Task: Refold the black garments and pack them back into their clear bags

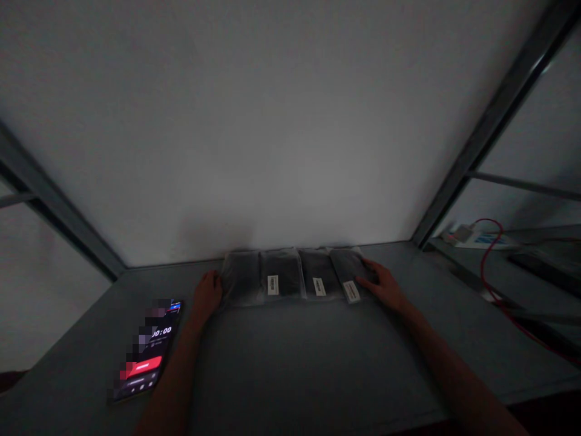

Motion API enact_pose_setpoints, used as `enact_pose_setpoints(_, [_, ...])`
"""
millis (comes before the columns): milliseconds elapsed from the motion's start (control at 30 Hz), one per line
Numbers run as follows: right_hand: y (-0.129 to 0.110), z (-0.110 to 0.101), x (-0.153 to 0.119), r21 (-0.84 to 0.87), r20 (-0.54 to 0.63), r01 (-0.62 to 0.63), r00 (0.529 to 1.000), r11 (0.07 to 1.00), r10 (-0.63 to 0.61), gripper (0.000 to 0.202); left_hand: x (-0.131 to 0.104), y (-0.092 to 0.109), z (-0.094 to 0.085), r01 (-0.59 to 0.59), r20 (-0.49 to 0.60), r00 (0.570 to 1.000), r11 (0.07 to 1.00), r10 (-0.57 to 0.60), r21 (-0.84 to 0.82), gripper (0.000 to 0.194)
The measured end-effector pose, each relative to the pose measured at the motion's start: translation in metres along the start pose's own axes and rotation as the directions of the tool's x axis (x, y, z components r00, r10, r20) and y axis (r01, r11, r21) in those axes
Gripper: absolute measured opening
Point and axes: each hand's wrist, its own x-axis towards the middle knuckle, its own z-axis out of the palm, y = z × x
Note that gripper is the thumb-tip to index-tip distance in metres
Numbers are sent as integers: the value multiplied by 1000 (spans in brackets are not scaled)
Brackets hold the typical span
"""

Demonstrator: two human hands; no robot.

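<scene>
Several flat, clear plastic packets with dark contents lie side by side in a row on the grey shelf (pixel 308 363), against the wall. The leftmost packet (pixel 242 278) shows no label. A white label is on the second packet (pixel 285 266), on the third packet (pixel 320 269) and on the rightmost packet (pixel 347 269), which lies slightly askew. My left hand (pixel 209 293) has its fingers curled against the outer edge of the leftmost packet. With thumb and fingers, my right hand (pixel 382 286) grips the right edge of the rightmost packet. Dim light hides what is inside.
A lit phone (pixel 152 351) with a timer screen lies left of my left forearm. Metal uprights stand at the left (pixel 68 212) and right (pixel 481 133). Beyond the right upright, a red cable (pixel 483 266) runs from a white plug (pixel 463 233), near a dark flat object (pixel 544 272).
</scene>
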Motion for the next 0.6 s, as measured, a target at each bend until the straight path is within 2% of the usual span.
enact_pose_setpoints(233, [-3,-2,-1,-12,-2,-9,1000,1000,9,68,-1,2,-1,25,-3,1000,999,-25,-25,31])
enact_pose_setpoints(400, [-1,-2,-1,-2,1,7,1000,1000,-7,68,-2,5,0,31,-5,999,999,-31,-41,40])
enact_pose_setpoints(600, [1,-1,0,-11,-1,4,1000,1000,-4,69,-1,4,2,30,3,1000,997,-30,-69,40])
